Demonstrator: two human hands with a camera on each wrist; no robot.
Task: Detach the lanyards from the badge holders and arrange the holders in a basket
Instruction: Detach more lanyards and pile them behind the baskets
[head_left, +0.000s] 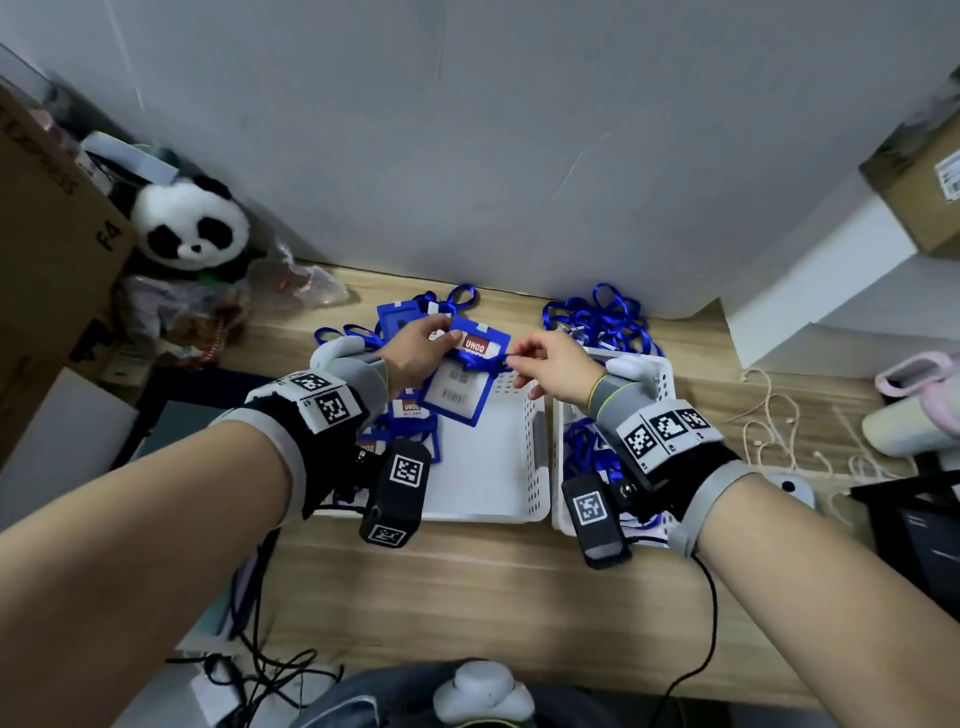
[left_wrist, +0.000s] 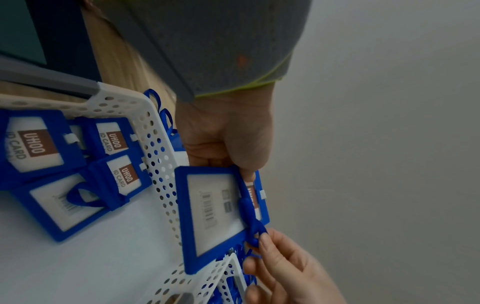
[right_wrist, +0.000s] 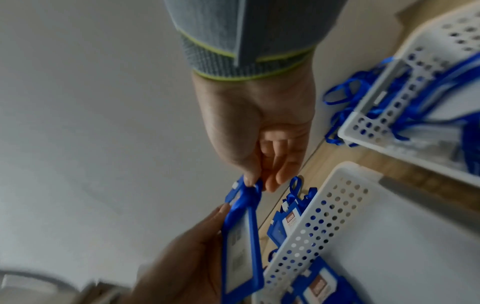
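Observation:
My left hand (head_left: 439, 332) grips a blue badge holder (head_left: 460, 387) above the far edge of the white basket (head_left: 498, 483). A blue lanyard strap (left_wrist: 248, 207) lies across the holder's face. My right hand (head_left: 514, 357) pinches the strap's end (right_wrist: 248, 190) at the holder's edge. In the left wrist view my left hand (left_wrist: 246, 172) holds the holder (left_wrist: 215, 216) by its top. Several detached holders (left_wrist: 39, 148) lie flat in the basket's left part. More holders with lanyards (head_left: 400, 314) are piled behind the basket.
A second white basket (head_left: 563, 415) on the right holds loose blue lanyards (head_left: 587, 452). More lanyards (head_left: 597, 314) lie behind it by the wall. A panda plush (head_left: 189, 223) and a cardboard box (head_left: 52, 218) stand at left. Beige cords (head_left: 779, 426) and a cup (head_left: 904, 421) are at right.

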